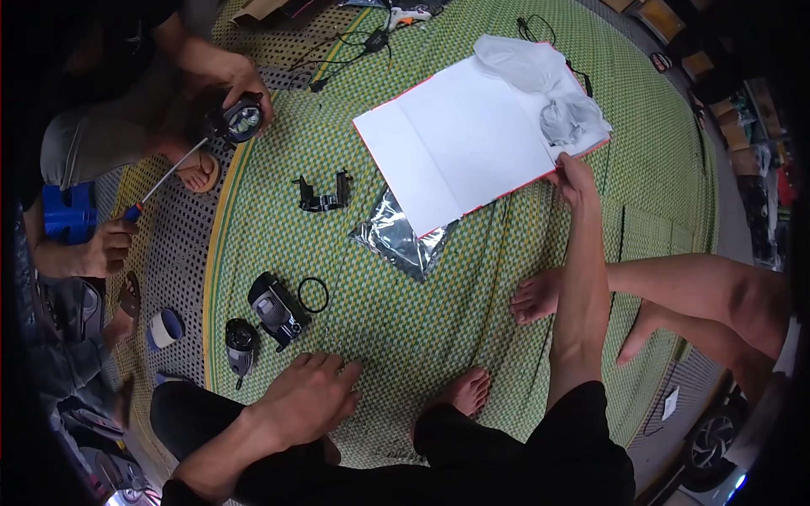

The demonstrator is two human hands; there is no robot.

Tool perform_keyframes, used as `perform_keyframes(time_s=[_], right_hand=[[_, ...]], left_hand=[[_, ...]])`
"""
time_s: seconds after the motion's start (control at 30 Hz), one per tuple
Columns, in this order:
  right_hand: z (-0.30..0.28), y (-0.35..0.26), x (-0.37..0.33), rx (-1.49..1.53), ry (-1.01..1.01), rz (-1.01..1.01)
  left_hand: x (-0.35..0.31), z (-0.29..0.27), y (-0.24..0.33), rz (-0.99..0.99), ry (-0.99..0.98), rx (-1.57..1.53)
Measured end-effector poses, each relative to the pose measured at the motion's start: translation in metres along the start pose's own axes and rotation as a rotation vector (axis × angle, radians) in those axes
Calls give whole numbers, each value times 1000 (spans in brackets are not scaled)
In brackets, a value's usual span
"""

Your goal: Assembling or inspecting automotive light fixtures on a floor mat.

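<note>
My right hand (575,179) grips the near right edge of a flat white cardboard sheet (472,139) with red edges. A crumpled translucent plastic bag (561,101) lies on the sheet's far right part. Partly under its near left corner is a shiny clear plastic bag (405,243). My left hand (308,395) hangs over my left knee, fingers loosely apart, holding nothing. Beyond it on the mat lie a dark grey housing (277,308), a thin black ring (313,295) and a small black part (241,346). Farther off stands a black bracket (323,198).
A co-worker at left holds a black lamp head (242,120) and a screwdriver (169,173) against it. Black cables (371,40) lie at the back of the green woven mat (439,320). Another person's legs (683,287) reach in from the right.
</note>
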State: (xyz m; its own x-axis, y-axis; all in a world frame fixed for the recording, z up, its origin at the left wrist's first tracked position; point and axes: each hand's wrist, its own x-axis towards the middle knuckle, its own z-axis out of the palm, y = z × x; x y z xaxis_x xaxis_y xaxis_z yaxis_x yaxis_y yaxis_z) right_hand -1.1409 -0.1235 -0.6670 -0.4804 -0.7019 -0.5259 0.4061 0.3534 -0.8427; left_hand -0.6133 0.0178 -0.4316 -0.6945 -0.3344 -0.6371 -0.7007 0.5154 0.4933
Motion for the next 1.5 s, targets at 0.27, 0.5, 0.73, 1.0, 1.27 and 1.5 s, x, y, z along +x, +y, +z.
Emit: perform_keyframes(time_s=[0.27,0.5,0.73,1.0,1.27,1.5], right_hand=[[3,-34,17,-161,-21,-42],[35,-55,-13,48,166,-109],[70,-38,-57,211,290,-117],[83,10,-108,442,471,-127],[107,42,-150,590,534,-135],[179,73,-162,554,514,-160]], left_hand=[[4,-13,-7,-8,4,7],[-1,-10,-16,55,26,70],[-15,-6,-30,124,46,96],[-31,-6,-38,144,-1,139],[-51,-4,-30,250,15,152],[-43,2,-34,274,1,179]])
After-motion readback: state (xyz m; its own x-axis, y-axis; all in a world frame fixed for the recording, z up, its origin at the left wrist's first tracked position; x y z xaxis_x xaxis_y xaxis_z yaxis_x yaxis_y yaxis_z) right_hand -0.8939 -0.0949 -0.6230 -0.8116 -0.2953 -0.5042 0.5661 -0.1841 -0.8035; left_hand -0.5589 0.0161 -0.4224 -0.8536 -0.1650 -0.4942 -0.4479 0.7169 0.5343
